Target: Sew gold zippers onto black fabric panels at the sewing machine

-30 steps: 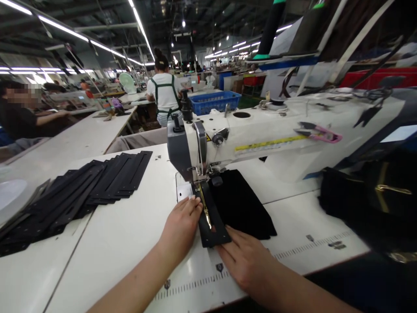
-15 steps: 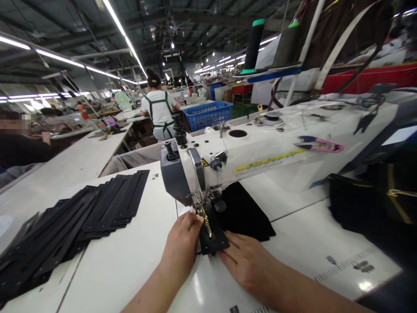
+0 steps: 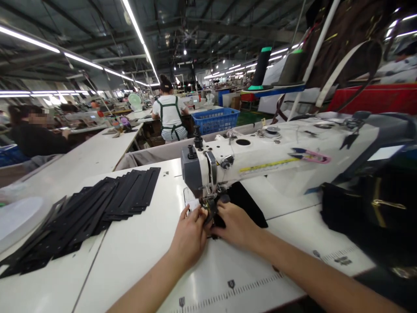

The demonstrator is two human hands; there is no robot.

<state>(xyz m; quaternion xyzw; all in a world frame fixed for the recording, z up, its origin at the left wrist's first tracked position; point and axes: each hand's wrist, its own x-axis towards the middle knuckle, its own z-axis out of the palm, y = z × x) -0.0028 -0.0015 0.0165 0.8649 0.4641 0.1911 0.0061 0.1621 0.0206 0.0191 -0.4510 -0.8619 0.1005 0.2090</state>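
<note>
At the presser foot of a white sewing machine [image 3: 270, 152], both my hands close in on a small black panel [image 3: 211, 213]. A bit of gold shows on it, mostly covered by my fingers and the machine foot. My left hand [image 3: 190, 234] has its fingers bent and pressed to the panel's left side. My right hand [image 3: 237, 224] is curled over its right side, thumb low and fingers up by the foot. Behind my right hand, a larger black fabric piece [image 3: 247, 200] lies under the machine arm.
Overlapping black slotted panels [image 3: 107, 200] lie on the left of the white table. Pink-handled thread snips [image 3: 312, 155] rest on the machine arm. Dark goods with a gold zipper [image 3: 358, 208] sit at right. Thread cones [image 3: 261, 67] stand behind; a co-worker [image 3: 169, 111] stands ahead near a blue basket [image 3: 215, 121].
My right hand has moved from the panel's near right edge up toward the presser foot and curled in. The panel is now mostly covered. The view has shifted a little.
</note>
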